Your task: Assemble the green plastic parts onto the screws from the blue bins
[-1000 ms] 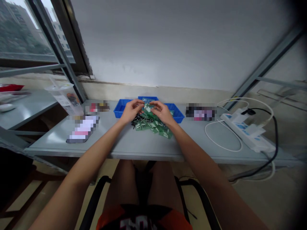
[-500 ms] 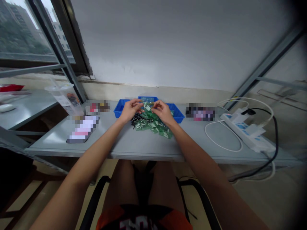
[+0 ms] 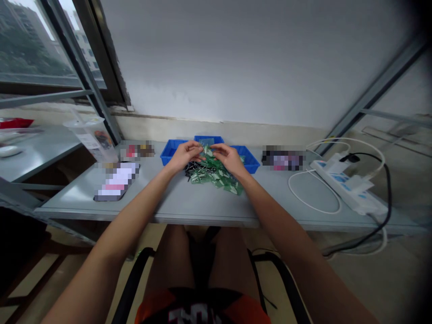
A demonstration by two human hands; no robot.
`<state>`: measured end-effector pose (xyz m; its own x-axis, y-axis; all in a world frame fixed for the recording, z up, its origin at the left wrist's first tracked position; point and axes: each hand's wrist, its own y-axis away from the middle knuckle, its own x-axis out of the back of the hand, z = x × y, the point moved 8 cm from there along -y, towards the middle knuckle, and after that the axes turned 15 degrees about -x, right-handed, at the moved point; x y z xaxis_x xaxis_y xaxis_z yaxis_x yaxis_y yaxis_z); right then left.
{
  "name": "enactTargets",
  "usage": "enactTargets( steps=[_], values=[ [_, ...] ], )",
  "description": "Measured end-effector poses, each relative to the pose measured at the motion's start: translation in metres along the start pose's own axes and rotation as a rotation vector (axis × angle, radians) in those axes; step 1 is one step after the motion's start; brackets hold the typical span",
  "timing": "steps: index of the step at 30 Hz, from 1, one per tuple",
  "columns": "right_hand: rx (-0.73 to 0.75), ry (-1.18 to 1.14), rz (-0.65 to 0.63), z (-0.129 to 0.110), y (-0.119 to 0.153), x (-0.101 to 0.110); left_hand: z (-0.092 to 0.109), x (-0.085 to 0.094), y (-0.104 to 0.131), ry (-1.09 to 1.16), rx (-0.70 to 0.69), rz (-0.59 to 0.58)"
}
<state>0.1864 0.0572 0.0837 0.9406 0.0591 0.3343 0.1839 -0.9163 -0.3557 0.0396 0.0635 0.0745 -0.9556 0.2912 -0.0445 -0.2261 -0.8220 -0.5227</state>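
A pile of small green-and-clear packets lies mid-table, with black and silver rod-like pieces on its left side. My left hand is over the pile's left side, its fingers curled around a small clear-and-green packet. From the right, my right hand reaches to the same spot, thumb and fingertips close to that packet; whether they grip it is too small to tell. Three blue trays stand behind the hands: a left one, a middle one and a right one.
On the left of the table are a phone and a lidded cup. A blurred dark object lies right of the trays. Further right, a white power strip has plugs and looping cables.
The fingers of my right hand have straightened a little and shifted slightly left at the packet. My left hand has barely moved.
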Motion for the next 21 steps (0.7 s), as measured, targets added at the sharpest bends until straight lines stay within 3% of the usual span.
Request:
enactTargets(
  steps=[4,8,15,21],
  values=[
    [0.105,0.278,0.064,-0.006,0.003,-0.002,0.0,0.0,-0.003,-0.032,-0.07,-0.017],
    [0.151,0.357,0.111,-0.01,0.005,-0.002,0.0,0.003,-0.005,-0.031,-0.153,0.02],
    [0.121,0.272,0.016,-0.013,0.011,-0.014,0.001,-0.004,-0.003,-0.079,-0.16,-0.044],
    [-0.01,0.002,-0.016,-0.005,0.008,-0.014,0.022,-0.009,-0.001,-0.229,-0.293,-0.117]
  ],
)
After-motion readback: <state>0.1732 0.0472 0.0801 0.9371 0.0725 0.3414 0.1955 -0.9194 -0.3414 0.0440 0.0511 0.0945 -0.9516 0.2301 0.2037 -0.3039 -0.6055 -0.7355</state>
